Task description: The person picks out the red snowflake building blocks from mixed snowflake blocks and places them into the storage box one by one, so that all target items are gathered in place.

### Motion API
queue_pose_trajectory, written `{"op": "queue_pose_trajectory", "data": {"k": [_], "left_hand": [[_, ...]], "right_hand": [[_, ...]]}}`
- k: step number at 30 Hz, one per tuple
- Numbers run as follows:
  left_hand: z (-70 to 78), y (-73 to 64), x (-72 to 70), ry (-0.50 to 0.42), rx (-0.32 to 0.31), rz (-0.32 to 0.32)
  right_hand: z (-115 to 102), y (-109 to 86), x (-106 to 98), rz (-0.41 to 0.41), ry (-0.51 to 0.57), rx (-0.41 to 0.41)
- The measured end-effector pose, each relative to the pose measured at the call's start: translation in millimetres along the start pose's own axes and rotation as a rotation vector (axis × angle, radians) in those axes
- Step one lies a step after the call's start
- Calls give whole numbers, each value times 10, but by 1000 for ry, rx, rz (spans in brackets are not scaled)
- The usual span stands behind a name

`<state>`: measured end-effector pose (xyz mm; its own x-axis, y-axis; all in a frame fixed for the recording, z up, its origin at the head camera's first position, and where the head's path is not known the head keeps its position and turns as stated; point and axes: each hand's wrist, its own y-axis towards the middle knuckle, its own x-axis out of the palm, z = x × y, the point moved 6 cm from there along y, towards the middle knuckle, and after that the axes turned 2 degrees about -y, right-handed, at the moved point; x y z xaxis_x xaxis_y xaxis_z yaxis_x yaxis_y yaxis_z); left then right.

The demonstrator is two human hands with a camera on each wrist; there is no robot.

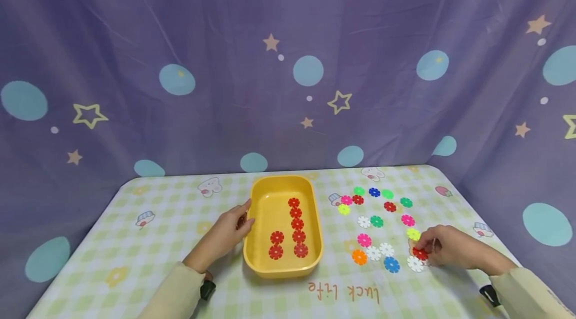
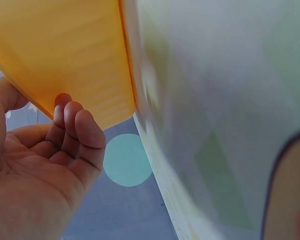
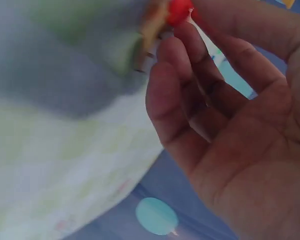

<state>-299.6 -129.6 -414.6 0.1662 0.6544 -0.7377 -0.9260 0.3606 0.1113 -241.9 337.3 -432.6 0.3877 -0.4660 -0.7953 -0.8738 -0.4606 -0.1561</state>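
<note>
A yellow plastic tray [image 1: 263, 209] lies on the table with several red snowflake discs [image 1: 297, 224] in it. They form a longer column at its right, and two more red discs [image 1: 276, 244] lie left of that. My left hand [image 1: 227, 231] grips the tray's left rim; in the left wrist view its fingers [image 2: 87, 130] bend against the outer wall. On the right, my right hand [image 1: 450, 248] pinches a red snowflake disc [image 1: 420, 254] between thumb and fingers, low over the table beside a white disc [image 1: 415, 264]. Only a red bit [image 3: 179, 11] of it shows in the right wrist view.
Loose discs lie scattered right of the tray, among them a red one [image 1: 390, 207], a blue one [image 1: 391, 264], an orange one [image 1: 359, 257] and a green one [image 1: 376, 221]. A checked cloth [image 1: 180, 219] covers the table; a purple curtain [image 1: 225, 124] hangs behind.
</note>
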Motion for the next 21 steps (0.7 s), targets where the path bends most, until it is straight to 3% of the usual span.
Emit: {"op": "queue_pose_trajectory", "data": {"k": [5, 10, 21], "left_hand": [[-19, -15, -17, 11, -11, 13], [-3, -7, -12, 7, -2, 13], [8, 12, 12, 7, 7, 10]], "right_hand": [[58, -15, 67, 53, 4, -46], [134, 22, 71, 73, -7, 7], [154, 32, 78, 61, -31, 45]]}}
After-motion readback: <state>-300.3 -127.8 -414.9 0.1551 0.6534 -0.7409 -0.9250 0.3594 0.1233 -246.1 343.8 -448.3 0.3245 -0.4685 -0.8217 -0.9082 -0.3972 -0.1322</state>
